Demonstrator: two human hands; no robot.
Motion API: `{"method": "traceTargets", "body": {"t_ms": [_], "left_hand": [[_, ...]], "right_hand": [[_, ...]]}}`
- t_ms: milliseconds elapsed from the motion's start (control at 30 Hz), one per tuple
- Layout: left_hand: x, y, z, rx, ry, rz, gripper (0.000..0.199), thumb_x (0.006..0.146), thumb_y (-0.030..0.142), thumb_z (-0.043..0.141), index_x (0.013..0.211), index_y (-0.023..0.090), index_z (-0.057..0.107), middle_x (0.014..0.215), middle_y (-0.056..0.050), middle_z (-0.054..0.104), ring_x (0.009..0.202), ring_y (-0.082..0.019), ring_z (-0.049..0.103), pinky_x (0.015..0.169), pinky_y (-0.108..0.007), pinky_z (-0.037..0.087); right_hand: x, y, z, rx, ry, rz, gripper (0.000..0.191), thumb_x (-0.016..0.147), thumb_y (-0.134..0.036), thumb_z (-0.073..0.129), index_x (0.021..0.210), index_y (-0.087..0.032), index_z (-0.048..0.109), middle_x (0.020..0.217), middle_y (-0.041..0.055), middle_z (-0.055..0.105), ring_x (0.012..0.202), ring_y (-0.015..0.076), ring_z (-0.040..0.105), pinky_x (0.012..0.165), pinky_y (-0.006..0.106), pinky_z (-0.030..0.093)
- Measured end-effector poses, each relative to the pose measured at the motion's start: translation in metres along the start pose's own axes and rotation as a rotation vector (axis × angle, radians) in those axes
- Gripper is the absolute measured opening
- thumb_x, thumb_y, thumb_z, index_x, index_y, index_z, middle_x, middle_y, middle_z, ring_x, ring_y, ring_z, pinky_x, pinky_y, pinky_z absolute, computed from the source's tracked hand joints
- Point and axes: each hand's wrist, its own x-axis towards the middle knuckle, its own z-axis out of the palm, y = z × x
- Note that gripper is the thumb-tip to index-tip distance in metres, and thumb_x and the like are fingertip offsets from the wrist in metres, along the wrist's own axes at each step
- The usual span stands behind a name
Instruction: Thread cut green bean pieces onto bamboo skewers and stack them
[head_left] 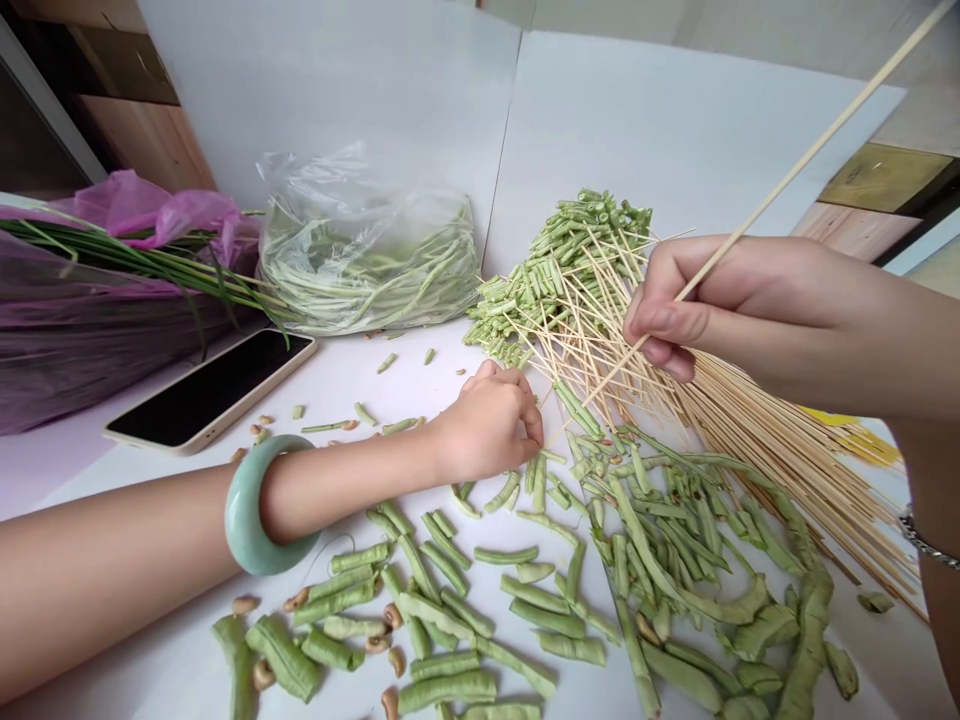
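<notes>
My right hand [675, 320] is closed on a long bamboo skewer [795, 170], which slants from the top right down toward my left fingers. My left hand [495, 425], a jade-green bangle [259, 505] on its wrist, is low over the table with its fingers curled in a pinch. What lies between those fingertips is hidden. Around and below it are scattered cut pieces of green bean [540, 605]. Behind my hands is a heap of skewered bean pieces [562, 270], the bare skewer ends fanning toward me. Loose bamboo skewers [787, 460] lie under my right forearm.
A pile of longer, wilted beans [690, 540] lies front right. At the back stands a clear plastic bag [367, 260] of long beans. On the left are a phone [210, 390] and a purple bag [97, 320] with green stalks. Loose brown bean seeds [262, 675] dot the white table.
</notes>
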Motion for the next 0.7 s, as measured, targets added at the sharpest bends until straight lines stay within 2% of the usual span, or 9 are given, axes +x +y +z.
{"method": "traceTargets", "body": {"t_ms": [200,433,600,700], "left_hand": [[0.002,-0.003,0.001,0.003,-0.002,0.028,0.009,0.072,0.014,0.068,0.071,0.019,0.076,0.091,-0.006,0.066,0.092,-0.024,0.051,0.091,-0.039,0.038],[0.0,-0.003,0.001,-0.014,0.005,0.024,0.01,0.073,0.015,0.068,0.073,0.02,0.076,0.094,-0.006,0.066,0.097,-0.026,0.051,0.091,-0.04,0.038],[-0.001,-0.001,-0.008,-0.013,0.043,0.041,0.01,0.075,0.015,0.065,0.079,0.017,0.075,0.091,-0.006,0.067,0.095,-0.023,0.054,0.094,-0.038,0.037],[0.0,0.0,-0.014,-0.019,0.019,0.059,0.009,0.076,0.017,0.066,0.082,0.017,0.073,0.091,-0.005,0.067,0.095,-0.021,0.056,0.098,-0.038,0.033]], "right_hand": [[0.003,-0.008,0.008,-0.034,-0.026,-0.003,0.029,0.094,-0.037,0.047,0.068,-0.025,0.052,0.058,-0.0028,0.056,0.05,0.0117,0.053,0.044,0.026,0.041],[0.004,-0.005,0.011,0.066,-0.022,0.004,0.028,0.094,-0.036,0.047,0.069,-0.025,0.051,0.06,-0.0034,0.053,0.051,0.0102,0.052,0.044,0.024,0.041],[0.002,-0.005,0.002,0.193,0.103,0.082,0.038,0.085,-0.056,0.056,0.066,-0.023,0.053,0.058,-0.0022,0.054,0.051,0.0096,0.052,0.043,0.024,0.041],[0.002,-0.011,0.0,0.272,0.163,0.123,0.039,0.081,-0.057,0.061,0.063,-0.022,0.054,0.056,-0.0025,0.053,0.049,0.0085,0.049,0.041,0.023,0.039]]}}
